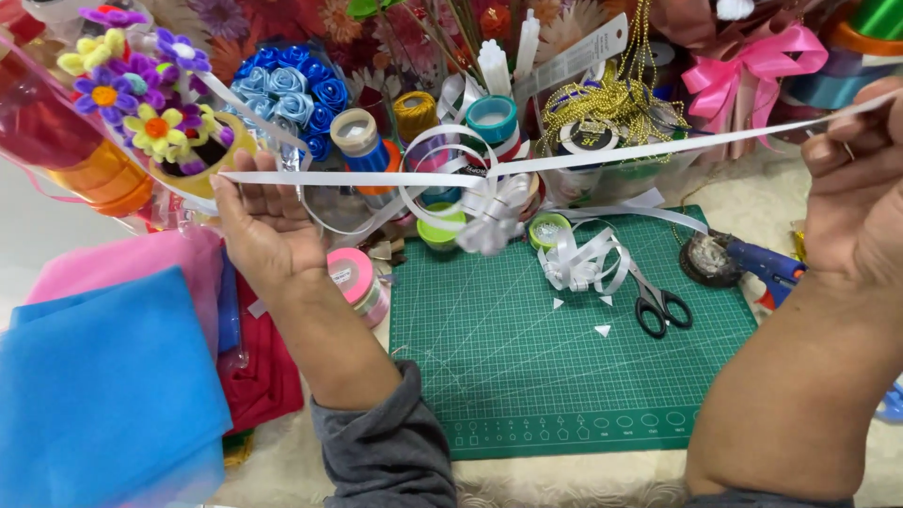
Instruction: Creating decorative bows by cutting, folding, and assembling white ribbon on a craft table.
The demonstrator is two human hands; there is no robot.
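the left hand (268, 226) pinched the white ribbon (602, 152) at nine o'clock; the right hand (861, 183), fingers curled, gripped it at three o'clock, above the green mat (564, 376).

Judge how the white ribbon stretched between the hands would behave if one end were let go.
Probably floppy: the white ribbon stays straight only while the left hand and right hand pull it taut. Likely light and slippery, given its thin, glossy look.

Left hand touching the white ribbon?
Touching. The head view shows the left hand with its fingers on the end of the white ribbon, which stretches across to the right hand.
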